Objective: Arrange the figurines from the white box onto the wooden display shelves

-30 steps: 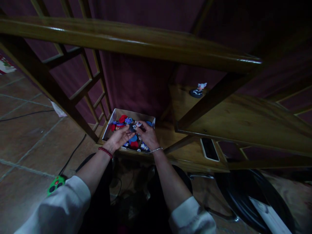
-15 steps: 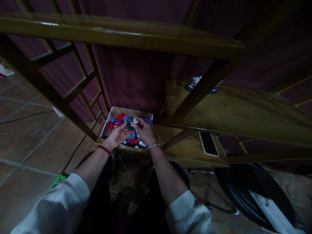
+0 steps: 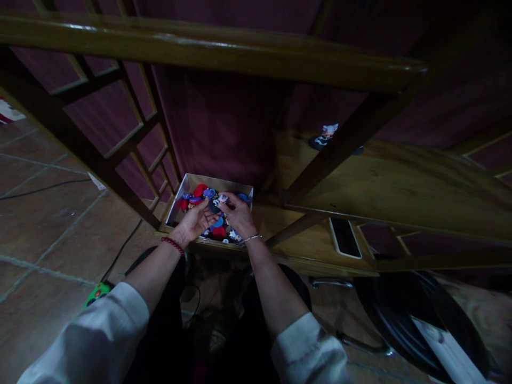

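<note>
So the small figurine (image 3: pixel 216 205) is sitting between your two hands, right over the open box (image 3: pixel 176 202). Your left hand (image 3: pixel 194 221) is cupping the dark round base, palm up, thumb against it and the other fingers a bit spread underneath. Your right hand (image 3: pixel 239 214) is pinching the pale top end, thumb and index finger closed on it.

If I were you I'd be letting the left fingers take the weight at the base and keeping the right pinch light, since the top end probably has fiddly bits that could snap. It's pretty dim in there too, so I'd be tilting it toward the light.

The long axis is running slantwise: base low and left, top pointing up and right toward your right fingers. So it's leaning over, not standing. Can't tell which way the face is looking, too small.

Under your hands, red, blue and purple pieces (image 3: pixel 218 232) are filling the box, which is resting on the lower shelf (image 3: pixel 276 220). Further right, a phone (image 3: pixel 344 238) is lying there, and another figurine (image 3: pixel 328 130) is standing on the upper shelf (image 3: pixel 400 186), partly behind a post.
</note>
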`<state>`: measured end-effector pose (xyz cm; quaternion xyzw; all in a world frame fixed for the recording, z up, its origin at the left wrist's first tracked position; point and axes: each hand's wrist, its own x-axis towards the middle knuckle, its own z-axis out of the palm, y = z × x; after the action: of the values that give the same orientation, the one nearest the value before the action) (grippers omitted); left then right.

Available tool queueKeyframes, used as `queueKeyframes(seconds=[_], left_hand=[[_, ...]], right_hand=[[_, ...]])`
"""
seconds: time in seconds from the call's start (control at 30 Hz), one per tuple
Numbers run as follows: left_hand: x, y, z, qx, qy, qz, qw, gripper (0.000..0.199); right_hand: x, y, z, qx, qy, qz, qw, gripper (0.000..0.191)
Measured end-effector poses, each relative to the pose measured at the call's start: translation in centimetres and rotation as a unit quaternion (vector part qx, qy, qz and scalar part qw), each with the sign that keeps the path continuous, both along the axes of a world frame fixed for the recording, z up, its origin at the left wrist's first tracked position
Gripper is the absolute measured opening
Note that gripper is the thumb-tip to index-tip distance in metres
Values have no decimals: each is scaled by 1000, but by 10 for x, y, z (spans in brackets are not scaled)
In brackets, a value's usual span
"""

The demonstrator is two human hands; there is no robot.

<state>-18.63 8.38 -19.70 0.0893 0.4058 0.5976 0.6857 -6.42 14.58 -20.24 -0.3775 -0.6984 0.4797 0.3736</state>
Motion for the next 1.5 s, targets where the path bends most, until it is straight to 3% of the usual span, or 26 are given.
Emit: queueKeyframes(seconds=[0.57, 0.97, 1.5], left_hand=[[2, 3, -5, -8, 17, 9, 1000, 25], [1, 3, -4, -15, 20, 7, 1000, 24], [-1, 2, -4, -14, 20, 18, 1000, 18]], right_hand=[[2, 0, 2, 47, -45, 17, 998, 28], [2, 6, -1, 6, -36, 43, 998, 31], [5, 6, 4, 20, -54, 53, 997, 23]])
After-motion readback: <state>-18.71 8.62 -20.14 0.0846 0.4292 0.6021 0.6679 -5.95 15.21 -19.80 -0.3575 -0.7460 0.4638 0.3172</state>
